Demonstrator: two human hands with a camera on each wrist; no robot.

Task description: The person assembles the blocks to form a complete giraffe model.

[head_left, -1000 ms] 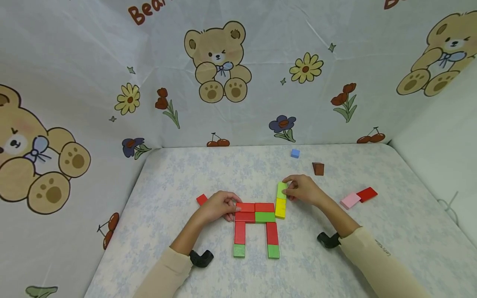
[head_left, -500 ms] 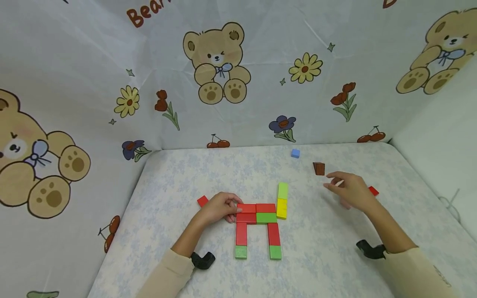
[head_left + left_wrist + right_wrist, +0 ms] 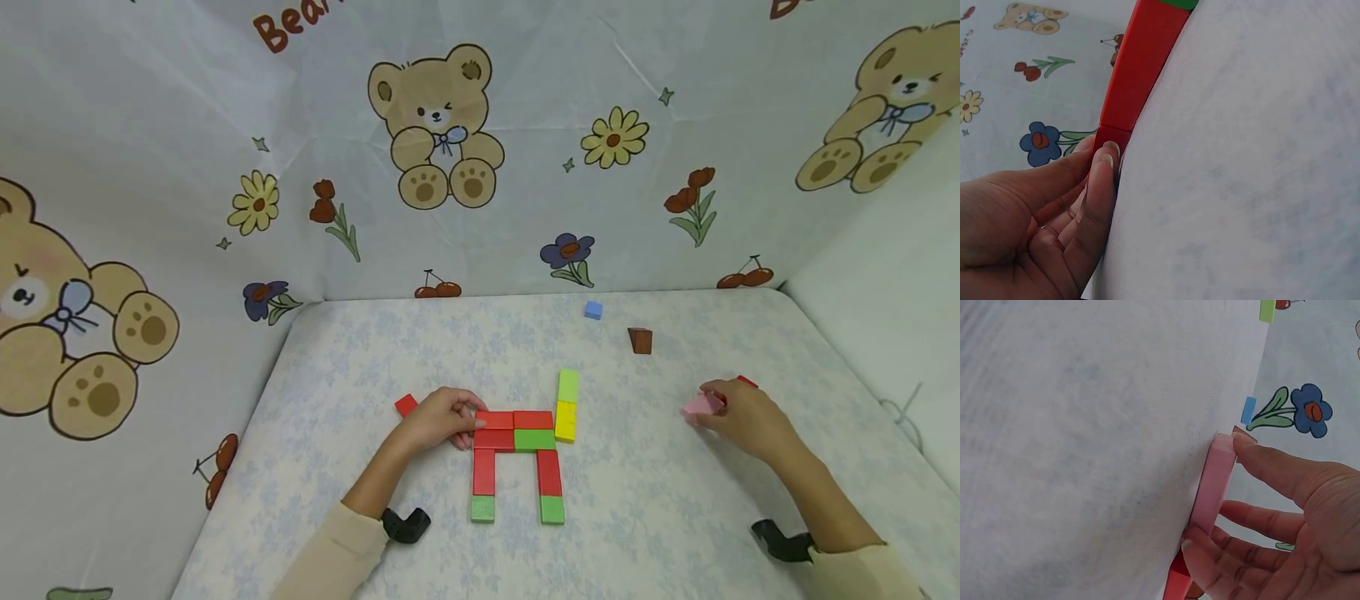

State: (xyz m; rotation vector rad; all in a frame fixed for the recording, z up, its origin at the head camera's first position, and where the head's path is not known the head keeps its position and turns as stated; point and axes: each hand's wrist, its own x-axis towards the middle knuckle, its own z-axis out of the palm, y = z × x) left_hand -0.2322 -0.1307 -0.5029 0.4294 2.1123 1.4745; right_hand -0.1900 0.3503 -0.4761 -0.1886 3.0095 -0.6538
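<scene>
My left hand (image 3: 441,419) pinches the left end of the upper two rows of a flat block figure, at a red block (image 3: 1110,134). That figure has red blocks (image 3: 495,421), a green block (image 3: 534,439) and two legs of red ending in green blocks (image 3: 483,509). At its right, a yellow block (image 3: 566,422) and a lime block (image 3: 568,386) stand in line. Farther right, my right hand (image 3: 750,421) grips a pink block (image 3: 1213,481) by its ends, thumb at one end and fingers at the other. A red block (image 3: 1175,581) lies just beyond it, partly hidden by the fingers.
A brown wedge-shaped block (image 3: 641,341) and a small blue block (image 3: 593,310) lie toward the back of the table (image 3: 360,333). Another red block (image 3: 406,405) is partly hidden behind my left hand. A bear-print cloth (image 3: 525,100) hangs behind the table.
My right hand has let go of the lime block, moved right across the table and taken hold of the pink block. The left hand stays at the figure's left end.
</scene>
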